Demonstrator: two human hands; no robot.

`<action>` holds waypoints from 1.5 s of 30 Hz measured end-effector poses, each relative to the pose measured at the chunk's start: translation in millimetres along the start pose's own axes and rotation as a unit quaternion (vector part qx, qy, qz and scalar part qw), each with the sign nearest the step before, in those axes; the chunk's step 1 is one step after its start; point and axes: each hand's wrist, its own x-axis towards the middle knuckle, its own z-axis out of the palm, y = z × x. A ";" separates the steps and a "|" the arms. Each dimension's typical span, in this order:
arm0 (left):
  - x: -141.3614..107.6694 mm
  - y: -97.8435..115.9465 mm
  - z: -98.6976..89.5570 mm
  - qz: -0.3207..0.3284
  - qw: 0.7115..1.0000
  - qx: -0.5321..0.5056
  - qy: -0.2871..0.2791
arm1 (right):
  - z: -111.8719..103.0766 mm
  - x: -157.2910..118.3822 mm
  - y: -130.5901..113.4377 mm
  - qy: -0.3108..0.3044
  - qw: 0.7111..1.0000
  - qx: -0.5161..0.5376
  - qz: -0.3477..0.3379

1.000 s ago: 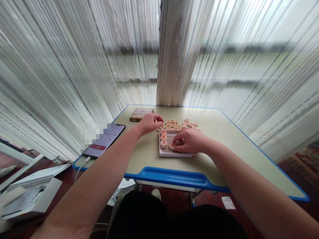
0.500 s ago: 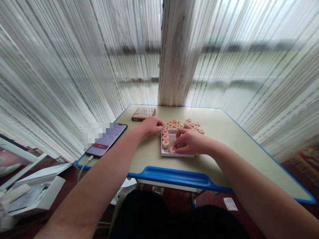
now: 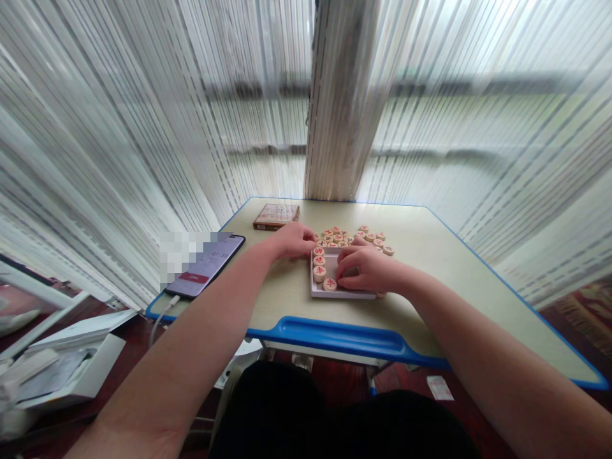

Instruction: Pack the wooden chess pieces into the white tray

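A shallow white tray (image 3: 344, 295) lies on the table with several round wooden pieces with red characters along its left side. One piece (image 3: 329, 284) rests at the tray's lower left, right beside the fingertips of my right hand (image 3: 361, 266), whose fingers are bent and apart over the tray. My left hand (image 3: 299, 241) is at the tray's upper left corner, its fingers curled together; what they hold, if anything, is hidden. Behind the tray sit more loose wooden pieces (image 3: 338, 238), with red or dark characters.
A flat brown box (image 3: 276, 215) lies at the back left. On the left edge rests a phone (image 3: 210, 264) with a white cable (image 3: 160, 317). The pale table (image 3: 459, 280) has a blue front groove (image 3: 339, 336). Curtains hang behind.
The piece by my right fingertips has moved slightly left, closer to the column of pieces, and my fingers now stand beside it. My left hand has hardly moved.
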 end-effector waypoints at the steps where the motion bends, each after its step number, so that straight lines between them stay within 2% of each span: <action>1: 0.0 0.5 -0.2 0.003 1.000 0.004 0.002 | 0.7 0.2 0.0 0.003 1.000 0.000 -0.004; 11: -2.6 5.7 -1.7 0.031 0.998 0.056 0.006 | 2.7 2.1 -2.3 0.012 1.000 0.001 -0.018; 33: -2.8 4.2 -2.9 0.031 0.997 0.064 0.000 | 6.2 5.7 -11.0 0.022 1.000 -0.007 -0.010; 41: -2.5 2.9 -2.9 0.019 0.999 0.049 -0.002 | 8.1 6.0 -12.5 0.029 0.999 -0.002 -0.030; 45: -2.5 3.9 -3.2 0.033 0.997 0.071 0.001 | 8.9 6.1 -11.7 0.034 0.999 0.002 -0.031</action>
